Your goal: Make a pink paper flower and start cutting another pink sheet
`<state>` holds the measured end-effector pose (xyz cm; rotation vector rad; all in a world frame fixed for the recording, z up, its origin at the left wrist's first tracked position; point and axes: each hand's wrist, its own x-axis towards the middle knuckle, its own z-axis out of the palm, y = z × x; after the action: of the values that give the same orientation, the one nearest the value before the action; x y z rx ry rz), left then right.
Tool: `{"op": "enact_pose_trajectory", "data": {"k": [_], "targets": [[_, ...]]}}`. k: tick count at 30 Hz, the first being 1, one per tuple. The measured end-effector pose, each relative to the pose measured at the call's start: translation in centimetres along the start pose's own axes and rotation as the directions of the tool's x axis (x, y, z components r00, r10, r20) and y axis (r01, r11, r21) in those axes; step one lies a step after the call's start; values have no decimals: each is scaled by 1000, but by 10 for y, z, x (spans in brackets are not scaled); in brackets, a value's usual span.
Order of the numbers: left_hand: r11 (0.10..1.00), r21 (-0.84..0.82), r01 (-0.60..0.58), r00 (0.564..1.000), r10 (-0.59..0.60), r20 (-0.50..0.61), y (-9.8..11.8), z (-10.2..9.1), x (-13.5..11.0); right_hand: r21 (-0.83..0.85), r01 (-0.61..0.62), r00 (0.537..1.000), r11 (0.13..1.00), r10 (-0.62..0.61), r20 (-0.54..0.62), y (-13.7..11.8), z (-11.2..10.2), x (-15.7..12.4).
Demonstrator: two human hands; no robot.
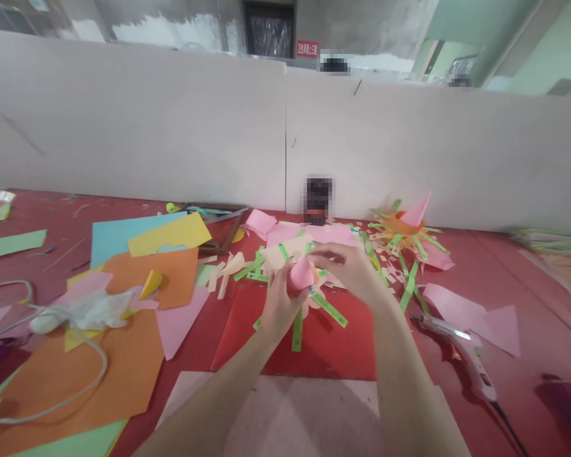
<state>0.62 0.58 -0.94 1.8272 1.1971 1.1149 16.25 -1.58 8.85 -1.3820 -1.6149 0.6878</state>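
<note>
My left hand (pixel 280 298) is wrapped round a pink paper cone (pixel 301 274), its tip pointing up towards me. Bright green paper strips (pixel 330 309) with small printed marks spread out from around the cone's base like rays. Just right of the cone, my right hand (pixel 347 270) has its fingers bent together close to the far side of the piece; whatever they pinch is too small or hidden to name. Beneath both hands lies a shiny red sheet (pixel 247 330). A similar finished-looking paper piece (pixel 409 222), with an orange ring, pink cone and green strips, stands at the back right.
A hot glue gun (pixel 461 346) with a dark cord lies to my right. Orange sheets (pixel 114 355), a blue sheet (pixel 118 238) and a white cable (pixel 105 368) cover the left. A dark tray (pixel 228 235) sits behind. A white board wall (pixel 171 127) bounds the back.
</note>
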Motion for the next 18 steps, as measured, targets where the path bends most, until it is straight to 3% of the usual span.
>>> {"op": "enact_pose_trajectory", "data": {"k": [3,6,8,10,18], "targets": [[1000,12,-4,1000,4,-23,-3,0,1,-112,-148,970,983,122,-210,30,-30,-1],[1000,1,26,999,-26,-44,-3,1,1,-278,-424,847,862,268,-460,66,-58,-5],[999,-14,51,997,-52,-50,-1,0,1,-328,-603,777,728,442,-448,87,-70,-10],[997,-20,69,996,-70,-54,1,0,1,-333,-648,753,685,509,-418,102,-76,-14],[992,-79,102,994,-104,-27,3,-2,0,-373,-648,762,664,570,-307,127,-68,-17]]}}
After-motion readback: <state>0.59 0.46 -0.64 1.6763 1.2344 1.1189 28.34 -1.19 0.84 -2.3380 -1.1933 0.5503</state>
